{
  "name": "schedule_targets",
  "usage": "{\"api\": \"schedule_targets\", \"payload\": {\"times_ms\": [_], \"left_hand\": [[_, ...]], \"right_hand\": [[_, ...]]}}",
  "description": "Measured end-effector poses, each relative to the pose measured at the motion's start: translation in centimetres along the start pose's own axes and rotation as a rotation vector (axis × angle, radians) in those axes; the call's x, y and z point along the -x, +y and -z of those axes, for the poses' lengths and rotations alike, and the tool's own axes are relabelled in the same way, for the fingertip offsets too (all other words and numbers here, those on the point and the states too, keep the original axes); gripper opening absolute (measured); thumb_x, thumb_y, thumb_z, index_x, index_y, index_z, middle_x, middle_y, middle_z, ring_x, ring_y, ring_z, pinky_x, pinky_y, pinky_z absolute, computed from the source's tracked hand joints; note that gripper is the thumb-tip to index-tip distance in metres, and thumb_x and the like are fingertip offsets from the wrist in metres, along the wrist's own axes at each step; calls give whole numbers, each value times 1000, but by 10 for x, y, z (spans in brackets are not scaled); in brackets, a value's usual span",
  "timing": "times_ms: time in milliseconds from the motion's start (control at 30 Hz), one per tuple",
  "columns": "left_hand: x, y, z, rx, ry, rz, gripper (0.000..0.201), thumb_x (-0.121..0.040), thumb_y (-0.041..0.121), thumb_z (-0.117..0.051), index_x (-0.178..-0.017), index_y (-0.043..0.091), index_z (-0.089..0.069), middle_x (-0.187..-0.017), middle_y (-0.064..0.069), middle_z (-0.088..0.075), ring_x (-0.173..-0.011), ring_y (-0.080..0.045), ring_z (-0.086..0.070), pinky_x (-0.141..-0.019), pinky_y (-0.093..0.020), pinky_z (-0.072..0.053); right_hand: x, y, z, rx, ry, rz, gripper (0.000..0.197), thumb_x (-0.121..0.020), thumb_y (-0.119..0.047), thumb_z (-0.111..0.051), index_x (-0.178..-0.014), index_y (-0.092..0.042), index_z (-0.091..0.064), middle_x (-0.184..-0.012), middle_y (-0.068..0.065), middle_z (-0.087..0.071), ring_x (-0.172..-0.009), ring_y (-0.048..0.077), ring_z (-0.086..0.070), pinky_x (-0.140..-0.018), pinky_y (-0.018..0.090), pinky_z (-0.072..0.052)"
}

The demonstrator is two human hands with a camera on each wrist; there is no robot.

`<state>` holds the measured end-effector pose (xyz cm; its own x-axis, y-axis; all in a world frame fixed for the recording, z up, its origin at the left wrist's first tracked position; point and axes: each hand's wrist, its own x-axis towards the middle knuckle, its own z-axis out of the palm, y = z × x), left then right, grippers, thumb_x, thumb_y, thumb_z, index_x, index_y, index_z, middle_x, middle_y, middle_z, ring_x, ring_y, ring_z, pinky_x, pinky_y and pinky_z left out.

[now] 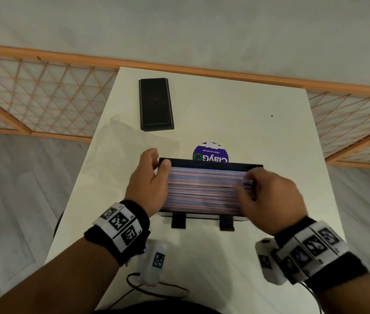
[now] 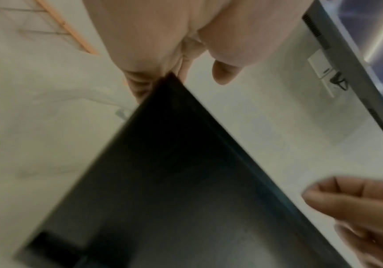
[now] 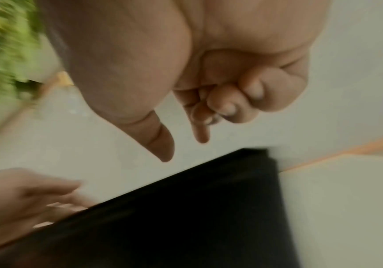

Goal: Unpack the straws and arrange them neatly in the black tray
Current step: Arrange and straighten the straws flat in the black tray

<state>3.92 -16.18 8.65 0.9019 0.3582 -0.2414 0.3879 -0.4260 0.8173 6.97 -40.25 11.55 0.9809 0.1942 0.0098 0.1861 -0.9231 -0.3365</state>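
Note:
The black tray [image 1: 211, 163] stands across the middle of the white table, raised on two black feet. Striped pink, blue and white straws [image 1: 204, 189] fill it, lying lengthwise side by side. My left hand [image 1: 150, 177] grips the tray's left end, thumb on the far corner. In the left wrist view its fingers [image 2: 140, 87] curl at the corner of the tray [image 2: 174, 181]. My right hand [image 1: 267, 200] hovers at the right end of the straws, blurred. In the right wrist view that hand [image 3: 183, 148] has thumb and forefinger spread with nothing between them, above the tray [image 3: 186, 217].
A second long black tray [image 1: 155, 104] lies at the table's far left. A crumpled clear plastic wrapper [image 1: 116, 130] lies left of my left hand. A round purple sticker [image 1: 210, 152] shows just behind the tray. A wooden lattice screen [image 1: 43, 94] borders the table's far side.

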Motion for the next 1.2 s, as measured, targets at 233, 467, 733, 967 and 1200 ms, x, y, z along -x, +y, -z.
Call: {"api": "schedule_targets", "payload": {"times_ms": [233,467,733,967,1200], "left_hand": [[-2,0,-13,223,-152,223,88,-68,92,-20,-128,36,-52,-120,3,-64,-114,-23,-60,-110,-50,-43],[-28,45,1,446,-320,444,82,-85,87,-36,-116,21,-73,-113,-8,-77,-108,-31,-71,-105,-48,-51],[-33,39,-12,512,-215,418,101,-60,98,-42,-121,23,-70,-122,-5,-73,-114,-28,-68,-109,-50,-47],[-30,45,-16,586,-154,261,70,-93,78,-36,-120,24,-71,-116,-2,-76,-112,-23,-70,-109,-50,-48],[-39,32,-17,501,-101,229,77,-81,88,-32,-115,30,-70,-116,0,-74,-113,-21,-68,-110,-50,-46]], "right_hand": [[1,48,-32,-367,-165,-352,26,-98,-34,-51,-102,-14,-67,-89,12,-71,-79,29,-56,-70,33,-39],[-35,49,9,-532,-166,-545,29,-74,-16,-60,-48,-6,-52,-36,4,-42,-33,24,-41,-43,29,-33],[-47,42,26,-394,-70,-499,26,-77,-14,-59,-54,-1,-54,-47,9,-50,-46,29,-48,-46,30,-38],[-38,14,65,-175,188,-231,36,-80,-28,-47,-59,0,-51,-54,15,-47,-62,37,-49,-50,36,-27],[-48,12,48,-179,133,-199,43,-79,-34,-37,-73,1,-61,-61,12,-56,-63,34,-48,-55,38,-29]]}}
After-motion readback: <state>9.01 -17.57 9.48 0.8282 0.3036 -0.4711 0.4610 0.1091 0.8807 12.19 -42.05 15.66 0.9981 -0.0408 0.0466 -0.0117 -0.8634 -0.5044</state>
